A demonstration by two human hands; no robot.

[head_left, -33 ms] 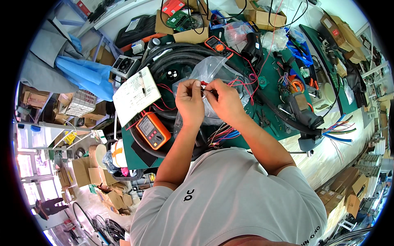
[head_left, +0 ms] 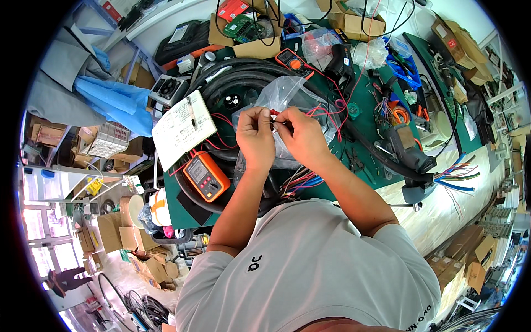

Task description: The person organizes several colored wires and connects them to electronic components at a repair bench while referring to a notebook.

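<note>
The green-topped worktable is crowded; I'll place everything from the orange, box-shaped handheld meter on its near left part. Beyond that meter lies a thick coil of black rubber-sheathed cable. To its far right, a sheathed end opens into loose, multicoloured cores: the sheath is off there, and I see nothing joined to those cores. Right of and beyond the meter is a crumpled clear plastic bag; just beyond it, slightly left, an open white-paged notebook.

The person's left hand and right hand meet to the meter's right, above the bag, both pinched narrow on a slim red piece. Fingers hide most of it, so I can't tell its kind. I'd judge the handwork on it underway, not finished; red leads are already attached at the meter's far end.

As for writing, the notebook page carries handwritten lines, the meter's grey display small characters, and the pale grey shirt dark lettering; the first two are too small to make out.
</note>
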